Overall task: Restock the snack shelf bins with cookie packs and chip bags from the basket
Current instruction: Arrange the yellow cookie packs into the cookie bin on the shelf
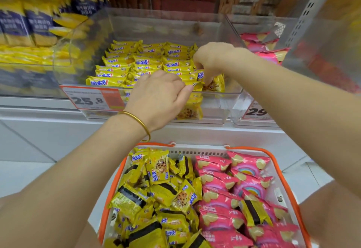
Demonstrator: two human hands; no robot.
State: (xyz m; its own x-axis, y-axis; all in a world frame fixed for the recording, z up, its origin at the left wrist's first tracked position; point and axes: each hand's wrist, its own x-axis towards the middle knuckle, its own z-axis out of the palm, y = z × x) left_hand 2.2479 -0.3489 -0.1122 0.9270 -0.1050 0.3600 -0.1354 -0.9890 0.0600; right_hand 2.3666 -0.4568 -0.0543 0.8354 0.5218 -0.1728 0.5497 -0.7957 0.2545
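Note:
A clear shelf bin point(214, 109) holds rows of yellow cookie packs point(136, 62). My left hand point(158, 97), with a gold bangle on the wrist, reaches over the bin's front edge and its fingers curl onto the front cookie packs point(192, 85). My right hand point(211, 60) is inside the bin at the front right, fingers bent down, pinching a cookie pack point(214, 85) standing on edge. Below, a white basket with orange rim point(273, 161) holds loose yellow cookie packs point(160, 189) on its left and pink chip bags point(234, 189) on its right.
A second clear bin point(293, 38) to the right holds pink chip bags point(261, 46). Price tags point(88, 99) hang on the bin fronts. Yellow-and-blue packages point(29, 24) fill the shelf at left. Brown and red boxes stand behind. The white shelf ledge point(48, 114) runs below the bins.

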